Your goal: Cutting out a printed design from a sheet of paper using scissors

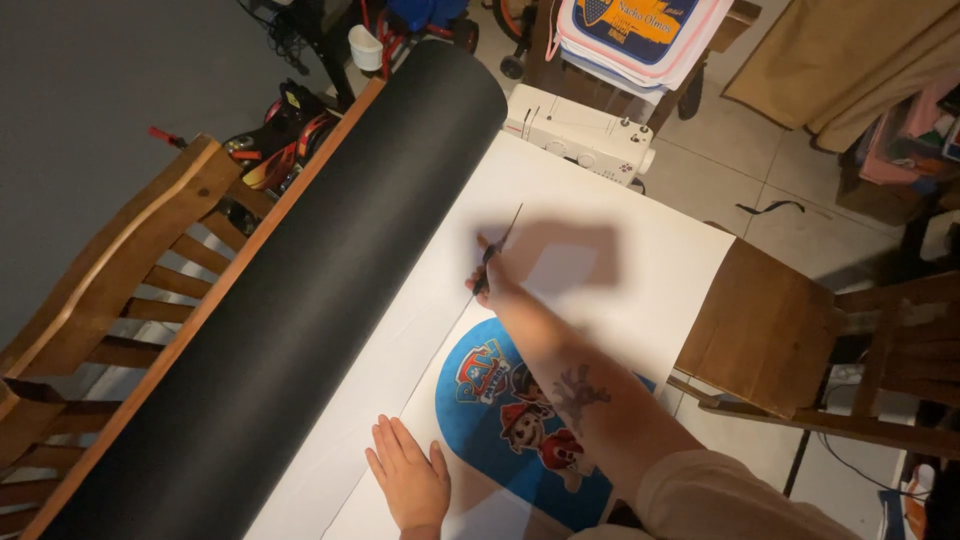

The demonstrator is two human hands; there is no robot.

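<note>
My right hand (492, 280) reaches forward over a large white sheet (640, 290) and grips a thin dark pen-like tool (500, 250), its tip touching the sheet. My left hand (410, 480) lies flat, fingers apart, on a smaller white sheet (455, 335) printed with a blue rounded shape and cartoon dogs (500, 410). My right forearm crosses over part of that print. Whether the tool is a pen or a blade cannot be told.
A wide black roll (300, 290) lies along the table's left side. A white sewing machine (580, 135) stands at the far end. Wooden chairs sit at left (120, 250) and right (770, 330). Stacked bags and clutter fill the tiled floor behind.
</note>
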